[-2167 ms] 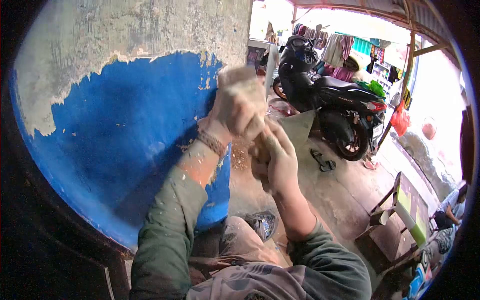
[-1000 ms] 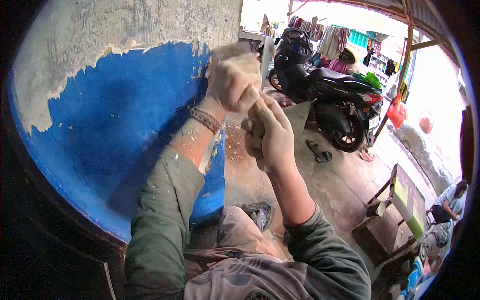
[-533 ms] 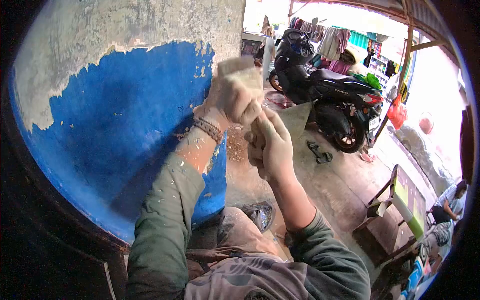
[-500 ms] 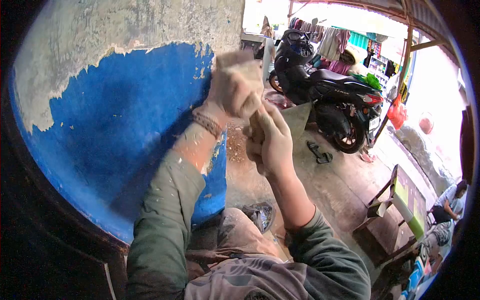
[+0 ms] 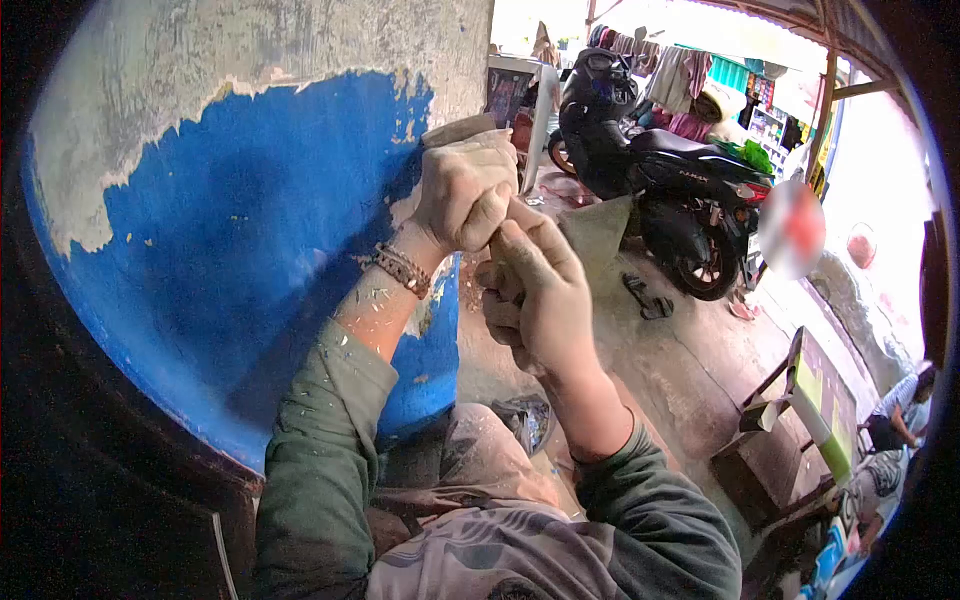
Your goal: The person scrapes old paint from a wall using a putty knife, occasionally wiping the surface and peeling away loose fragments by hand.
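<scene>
My left hand (image 5: 465,190), with a braided bracelet at its wrist, is closed near the head of a scraper (image 5: 460,130). The scraper's flat, dusty end shows above the knuckles, close to the wall's corner edge; most of the rest is hidden by my fingers. Below and to the right, my right hand (image 5: 548,295) is wrapped round the handle end, its thumb close to my left hand. Beside them stands a wall with blue paint (image 5: 240,250) below a ragged edge and bare grey plaster (image 5: 300,45) above. Paint flakes stick to my left forearm and sleeve.
A black motorbike (image 5: 680,170) is parked ahead on the concrete floor, with sandals (image 5: 648,298) near its rear wheel. To the right stands a low wooden bench (image 5: 790,430), and a person (image 5: 900,405) sits beyond it. A dark plastic bag (image 5: 528,420) lies by my knee.
My hands and the scraper, blurred by motion before, now look sharp. The scraper's end sits slightly lower and further left in view. Both hands keep their grip.
</scene>
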`<act>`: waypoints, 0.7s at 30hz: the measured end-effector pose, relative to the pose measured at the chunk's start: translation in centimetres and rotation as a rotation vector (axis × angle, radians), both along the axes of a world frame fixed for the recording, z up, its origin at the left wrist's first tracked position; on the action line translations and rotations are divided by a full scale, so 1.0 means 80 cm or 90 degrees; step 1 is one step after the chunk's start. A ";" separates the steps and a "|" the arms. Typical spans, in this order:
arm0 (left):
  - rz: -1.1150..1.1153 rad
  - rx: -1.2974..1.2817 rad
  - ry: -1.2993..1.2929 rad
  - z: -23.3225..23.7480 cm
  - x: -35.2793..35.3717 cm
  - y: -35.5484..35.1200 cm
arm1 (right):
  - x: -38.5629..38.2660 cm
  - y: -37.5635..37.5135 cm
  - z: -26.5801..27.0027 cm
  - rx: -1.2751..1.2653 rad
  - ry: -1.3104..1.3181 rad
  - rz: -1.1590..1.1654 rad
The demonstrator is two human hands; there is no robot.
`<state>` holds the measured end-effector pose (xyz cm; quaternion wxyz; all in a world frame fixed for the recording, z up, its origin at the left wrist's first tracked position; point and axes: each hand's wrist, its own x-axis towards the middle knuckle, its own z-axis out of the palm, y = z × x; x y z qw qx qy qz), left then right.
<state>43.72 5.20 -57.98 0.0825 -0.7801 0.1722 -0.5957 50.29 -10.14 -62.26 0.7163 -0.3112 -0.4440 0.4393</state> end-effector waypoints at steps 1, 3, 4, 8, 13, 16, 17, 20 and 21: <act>0.016 0.033 0.019 -0.009 -0.003 0.005 | 0.000 0.009 -0.014 0.021 -0.003 -0.016; 0.200 -0.012 0.111 -0.049 -0.018 -0.005 | 0.009 0.018 -0.056 -0.022 -0.019 -0.008; 0.283 0.011 0.125 -0.061 -0.027 -0.023 | 0.008 0.019 -0.078 -0.041 -0.022 -0.019; 0.185 -0.084 0.066 -0.159 -0.025 -0.018 | 0.012 0.012 -0.152 -0.085 0.005 0.059; 0.315 -0.110 0.072 -0.173 -0.047 -0.043 | 0.015 0.003 -0.177 -0.147 0.010 0.146; 0.329 -0.060 0.154 -0.150 -0.065 -0.045 | 0.012 0.011 -0.168 -0.102 0.023 0.194; 0.319 -0.040 0.161 -0.144 -0.064 -0.046 | 0.012 0.013 -0.162 -0.109 0.025 0.201; 0.322 0.009 0.170 -0.122 -0.056 -0.035 | 0.018 0.023 -0.142 -0.076 0.141 0.290; 0.314 0.032 0.189 -0.115 -0.051 -0.029 | 0.024 0.025 -0.137 -0.077 0.143 0.290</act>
